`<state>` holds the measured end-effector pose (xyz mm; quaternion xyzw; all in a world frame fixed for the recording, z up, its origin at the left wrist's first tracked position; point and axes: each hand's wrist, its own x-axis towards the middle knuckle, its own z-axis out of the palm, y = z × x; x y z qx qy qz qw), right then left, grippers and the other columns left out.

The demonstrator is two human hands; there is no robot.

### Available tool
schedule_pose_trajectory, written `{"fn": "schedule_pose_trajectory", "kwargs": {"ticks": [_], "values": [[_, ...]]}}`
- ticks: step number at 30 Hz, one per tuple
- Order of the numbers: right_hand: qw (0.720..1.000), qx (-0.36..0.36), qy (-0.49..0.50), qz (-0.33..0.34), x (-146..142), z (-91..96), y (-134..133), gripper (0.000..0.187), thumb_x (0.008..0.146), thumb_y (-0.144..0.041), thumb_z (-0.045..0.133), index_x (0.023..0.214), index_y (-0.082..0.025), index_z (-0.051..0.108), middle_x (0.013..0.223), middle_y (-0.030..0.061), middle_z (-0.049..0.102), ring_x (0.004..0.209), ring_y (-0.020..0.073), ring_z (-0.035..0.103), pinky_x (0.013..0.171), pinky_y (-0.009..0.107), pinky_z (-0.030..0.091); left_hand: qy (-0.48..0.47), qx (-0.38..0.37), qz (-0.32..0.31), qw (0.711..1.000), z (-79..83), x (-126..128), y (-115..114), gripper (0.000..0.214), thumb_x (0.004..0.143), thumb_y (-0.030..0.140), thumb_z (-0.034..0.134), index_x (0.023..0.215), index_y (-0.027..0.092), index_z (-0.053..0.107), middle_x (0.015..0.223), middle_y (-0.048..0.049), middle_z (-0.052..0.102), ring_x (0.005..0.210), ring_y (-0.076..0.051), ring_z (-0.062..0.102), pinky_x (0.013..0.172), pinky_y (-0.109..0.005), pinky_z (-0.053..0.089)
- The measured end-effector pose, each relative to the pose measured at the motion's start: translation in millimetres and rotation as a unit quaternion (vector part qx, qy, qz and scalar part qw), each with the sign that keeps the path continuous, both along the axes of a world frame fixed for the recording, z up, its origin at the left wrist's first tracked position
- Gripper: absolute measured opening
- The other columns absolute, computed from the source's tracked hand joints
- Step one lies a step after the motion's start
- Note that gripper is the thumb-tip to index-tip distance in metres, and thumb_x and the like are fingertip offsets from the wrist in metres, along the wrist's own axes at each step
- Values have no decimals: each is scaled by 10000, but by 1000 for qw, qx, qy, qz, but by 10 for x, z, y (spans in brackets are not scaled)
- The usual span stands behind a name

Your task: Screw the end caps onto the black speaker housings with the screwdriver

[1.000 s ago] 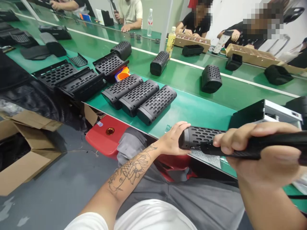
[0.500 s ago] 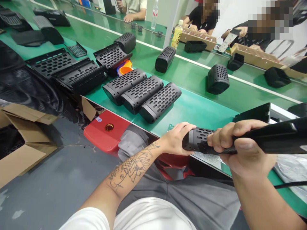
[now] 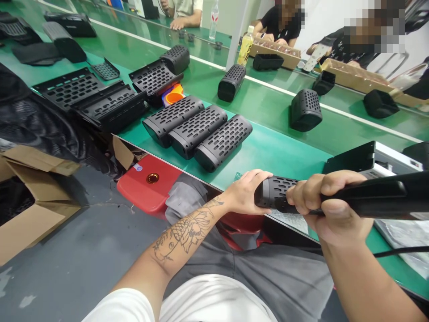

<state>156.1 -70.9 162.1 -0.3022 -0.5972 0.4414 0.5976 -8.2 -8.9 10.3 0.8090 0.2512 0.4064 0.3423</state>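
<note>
My left hand [image 3: 250, 192] is closed around the left end of a black perforated housing [image 3: 278, 190] at the table's front edge. In my right hand [image 3: 335, 205] is a thick black handheld tool, by its shape an electric screwdriver [image 3: 385, 192], pointing left over the housing. Its tip is hidden behind my fingers, so I cannot tell whether it touches the housing. Just beyond my left hand, three similar perforated housings [image 3: 223, 143] lie side by side on the green tabletop [image 3: 268, 152].
Open perforated shells [image 3: 110, 103] and an orange tape roll [image 3: 174, 96] lie to the left. More black housings [image 3: 305, 109] stand farther back. A white-and-black box [image 3: 351, 156] sits right, near a black cable [image 3: 402, 251]. Co-workers sit opposite. A cardboard box [image 3: 43, 223] is on the floor.
My right hand and the electric screwdriver have shifted slightly left and a little lower at the tool's rear. My left hand keeps its hold on the housing. The view has moved slightly.
</note>
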Motion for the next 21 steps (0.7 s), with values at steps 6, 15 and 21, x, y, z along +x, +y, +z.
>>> {"fn": "schedule_pose_trajectory", "kwargs": {"ticks": [6,15,21], "values": [[1000,11,-6,-2,-85,-82,-58,279,901,-426,968,958,-268,745,654,-52,670,495,143,619,557,334,578,40,27,-11,999,73,-75,-13,1195,781,527,958,1757,232,333,1614,-224,566,1506,-448,605,1273,-649,526],[883,133,-49,-448,1493,293,89,294,832,-416,964,887,-195,779,623,-21,640,466,171,599,493,353,556,-40,-77,148,985,74,154,188,1050,694,425,1024,1592,261,505,1538,-148,641,1453,-380,667,1291,-572,535],[862,100,-60,-494,2278,-102,320,350,786,-417,935,697,-218,660,562,-19,599,454,165,586,521,357,559,-116,-149,377,907,477,1313,1339,1086,750,412,1025,1616,202,404,1596,-213,562,1524,-358,601,1312,-475,490]]}}
